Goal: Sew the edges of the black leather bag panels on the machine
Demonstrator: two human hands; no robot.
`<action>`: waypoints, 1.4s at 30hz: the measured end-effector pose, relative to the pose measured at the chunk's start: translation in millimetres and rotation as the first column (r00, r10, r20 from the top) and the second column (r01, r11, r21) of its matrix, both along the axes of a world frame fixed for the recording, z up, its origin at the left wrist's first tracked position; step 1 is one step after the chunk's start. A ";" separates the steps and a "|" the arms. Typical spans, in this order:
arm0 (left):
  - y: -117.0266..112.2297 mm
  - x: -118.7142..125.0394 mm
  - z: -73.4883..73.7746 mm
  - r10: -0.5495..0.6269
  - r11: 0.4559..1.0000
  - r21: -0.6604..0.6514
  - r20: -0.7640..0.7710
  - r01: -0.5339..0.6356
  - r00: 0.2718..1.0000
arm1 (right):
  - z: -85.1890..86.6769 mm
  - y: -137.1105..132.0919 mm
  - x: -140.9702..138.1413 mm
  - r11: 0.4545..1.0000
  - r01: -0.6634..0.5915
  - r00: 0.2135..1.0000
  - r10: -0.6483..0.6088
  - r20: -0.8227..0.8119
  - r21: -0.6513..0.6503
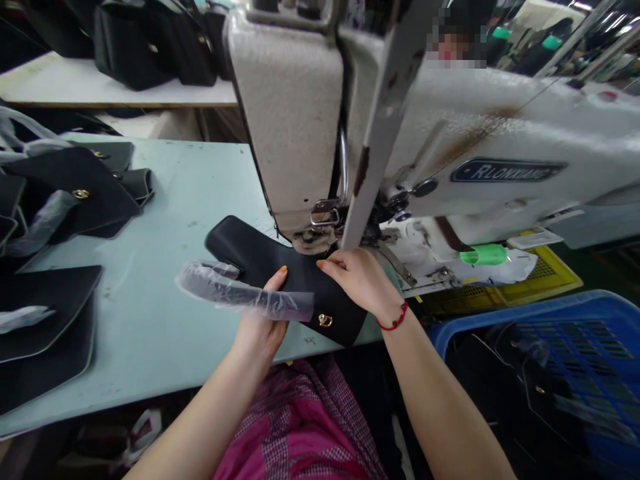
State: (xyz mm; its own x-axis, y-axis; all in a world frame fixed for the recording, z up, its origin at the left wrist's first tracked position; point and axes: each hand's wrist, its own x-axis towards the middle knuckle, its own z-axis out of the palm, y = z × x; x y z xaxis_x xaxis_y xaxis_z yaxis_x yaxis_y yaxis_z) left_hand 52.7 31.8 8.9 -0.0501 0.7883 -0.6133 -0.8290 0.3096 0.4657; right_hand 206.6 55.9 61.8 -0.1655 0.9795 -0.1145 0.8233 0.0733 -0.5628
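- Black bag flap (280, 283) lies flat on the pale green sewing table (150, 353), directly in front of the sewing machine (500, 133). Its edge is just beside the presser foot (313, 240); I cannot tell if it goes under.
- Left hand (257, 327) is grasping the flap from the near side, thumb on top and other fingers hidden below. It seems to pinch also the clear plastic film (240, 292) on the flap.
- Right hand (360, 280) is not clenched. Its fingers (333, 262) lie flat and press on the flap, close to the foot.
- Gold clasp (325, 321) sits near the flap's lower edge, between the hands.
- More black flaps (75, 193) lie at the table's left side.
- Risk: if the right fingers slide forward, the needle, hidden here, could injure them.
- Risk: loose film could be caught under the foot and spoil the stitching.
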 end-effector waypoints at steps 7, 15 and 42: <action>-9.1 1.0 -2.9 -0.135 0.991 0.015 0.018 0.135 0.991 | 1.8 0.7 0.0 1.000 0.001 1.000 -0.001 0.026 0.004; -8.5 7.4 4.2 -0.066 0.998 0.004 -0.016 0.066 0.998 | -9.6 1.3 4.6 1.000 -0.013 0.996 0.014 -0.090 0.008; 61.1 -55.6 8.8 -0.509 0.858 -0.064 -0.224 0.509 0.831 | -32.9 -12.1 -11.0 0.998 -0.011 0.878 -0.022 -0.478 -0.067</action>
